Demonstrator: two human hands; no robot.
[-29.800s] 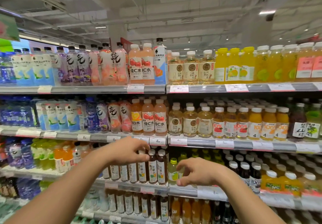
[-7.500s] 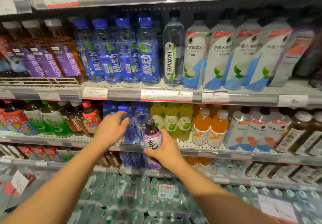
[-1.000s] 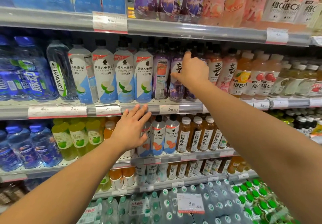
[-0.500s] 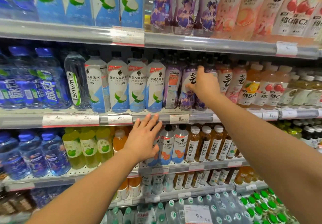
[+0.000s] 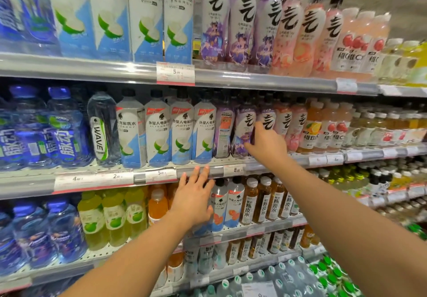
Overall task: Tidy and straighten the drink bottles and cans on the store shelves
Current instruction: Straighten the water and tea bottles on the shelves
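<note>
While our left hand (image 5: 193, 201) rests open-fingered against the shelf rail (image 5: 215, 169) at centre frame, our right hand (image 5: 268, 144) grips the upright purple bottle (image 5: 265, 121) right of centre, nearer it by far.

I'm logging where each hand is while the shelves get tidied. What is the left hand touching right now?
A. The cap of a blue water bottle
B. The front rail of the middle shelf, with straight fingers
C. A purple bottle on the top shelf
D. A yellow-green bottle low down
B: the left hand has straight fingertips against the shelf rail, holding no bottle.
</note>
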